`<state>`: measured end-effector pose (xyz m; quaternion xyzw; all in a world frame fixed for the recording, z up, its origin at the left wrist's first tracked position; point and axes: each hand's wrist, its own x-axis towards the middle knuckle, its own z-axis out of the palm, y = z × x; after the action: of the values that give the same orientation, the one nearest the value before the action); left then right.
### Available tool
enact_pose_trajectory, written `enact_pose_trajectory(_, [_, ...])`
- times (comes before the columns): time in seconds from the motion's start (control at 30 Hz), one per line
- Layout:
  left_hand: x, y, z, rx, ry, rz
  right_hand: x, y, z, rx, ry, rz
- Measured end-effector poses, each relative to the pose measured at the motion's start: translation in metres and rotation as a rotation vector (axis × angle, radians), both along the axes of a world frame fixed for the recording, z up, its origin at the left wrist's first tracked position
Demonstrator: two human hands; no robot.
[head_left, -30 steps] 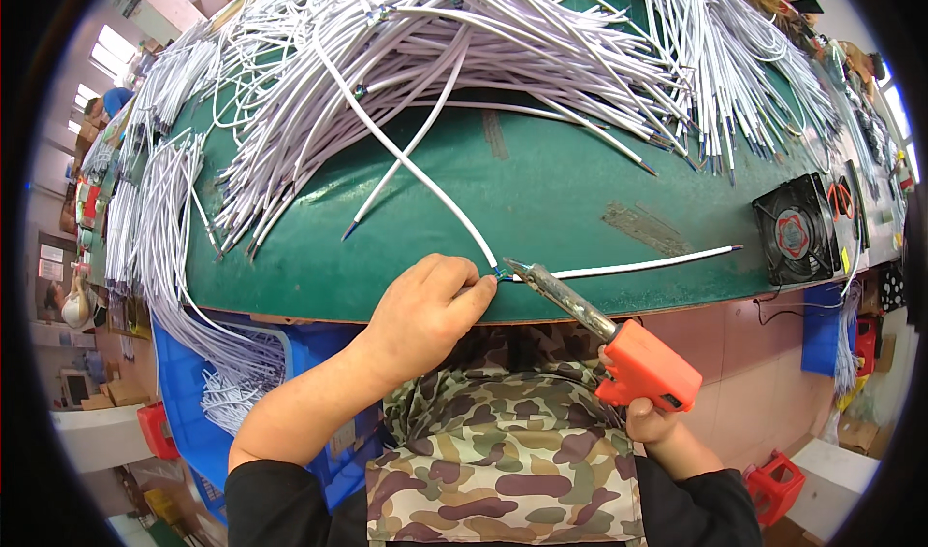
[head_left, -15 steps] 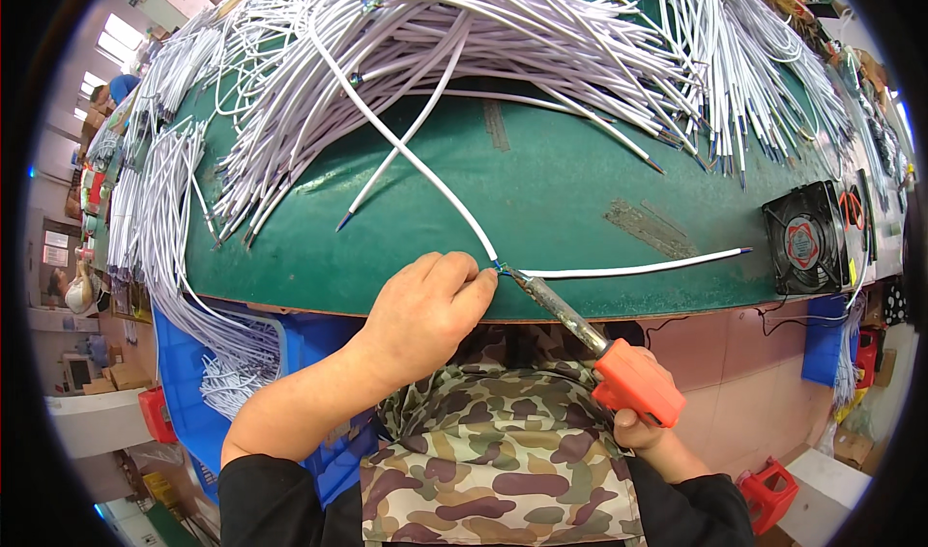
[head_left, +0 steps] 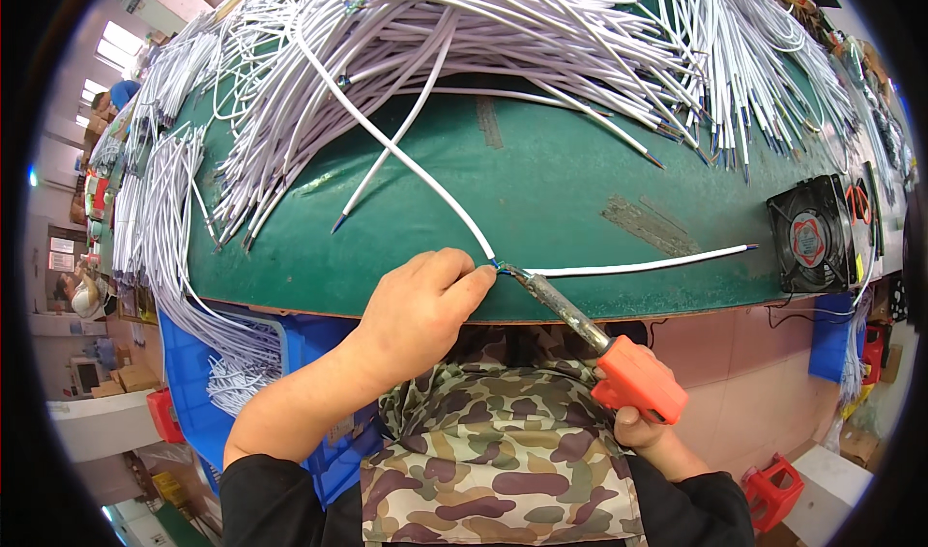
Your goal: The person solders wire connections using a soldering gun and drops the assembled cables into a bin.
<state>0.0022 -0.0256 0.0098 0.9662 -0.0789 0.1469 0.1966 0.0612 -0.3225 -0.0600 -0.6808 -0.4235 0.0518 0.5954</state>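
Note:
My left hand (head_left: 422, 301) pinches the stripped, coloured wire ends where two white cables meet near the table's front edge. One white cable (head_left: 425, 182) runs from that joint up to the pile; the other cable (head_left: 648, 266) lies to the right with its far tip bare. In my right hand (head_left: 640, 426) is a soldering iron (head_left: 633, 378) with an orange-red handle, my fingers closed round it. Its dark metal shaft points up and left, and the tip is at the wire joint. Fine detail at the tip is too small to make out.
A large heap of white cables (head_left: 541, 40) covers the back of the green table (head_left: 541, 189). A black fan (head_left: 810, 238) stands at the right edge. Below the table's left edge, a blue crate (head_left: 188, 354) holds more cables. A red stool (head_left: 773, 492) is at lower right.
Both hands, the soldering iron and the joint keep nearly the same places. The whole view has shifted slightly.

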Motion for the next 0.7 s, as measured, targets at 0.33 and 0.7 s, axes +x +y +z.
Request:
enact_pose_trajectory(0.33, [0.000, -0.007, 0.002, 0.065, -0.026, 0.034, 0.003, 0.002, -0.003, -0.003, -0.127, -0.012])
enact_pose_trajectory(0.7, [0.002, -0.016, 0.007, 0.095, 0.026, 0.087, 0.004, 0.003, -0.008, -0.011, -0.121, -0.022])
